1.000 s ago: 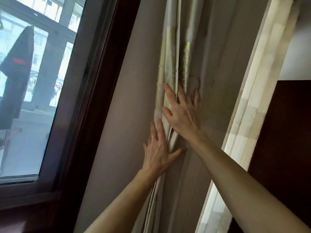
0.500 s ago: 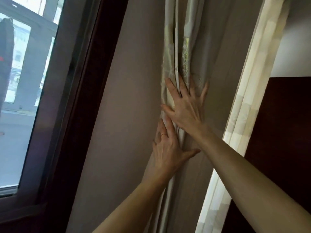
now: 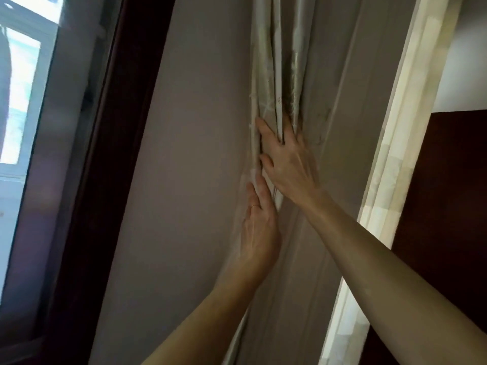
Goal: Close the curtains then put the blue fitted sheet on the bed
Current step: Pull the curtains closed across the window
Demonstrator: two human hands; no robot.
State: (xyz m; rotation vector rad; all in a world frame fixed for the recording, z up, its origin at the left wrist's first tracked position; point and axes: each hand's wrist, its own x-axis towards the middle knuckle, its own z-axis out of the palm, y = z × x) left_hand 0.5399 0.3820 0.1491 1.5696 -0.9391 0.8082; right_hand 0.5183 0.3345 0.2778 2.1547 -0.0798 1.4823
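- Head view: the gathered curtain point(image 3: 279, 61) hangs in tight upright folds against a grey-beige wall point(image 3: 195, 154).
- The right hand point(image 3: 290, 164) lies on the curtain's folds with its straight, spread fingers pushed between the pleats, pressing rather than clenching.
- The left hand point(image 3: 259, 230), wearing a ring point(image 3: 254, 206), rests flat on the curtain's left edge just below the right hand, fingers straight and clasping nothing.
- A dark window frame point(image 3: 113, 154) stands well left of the curtain.
- A dark wooden panel point(image 3: 448, 206) lies to the curtain's right.

One view only, head-worn. Faces the bunched curtain point(image 3: 279, 75) from close up, tilted frame. Window frame point(image 3: 110, 154) left of curtain, dark panel point(image 3: 448, 206) right.
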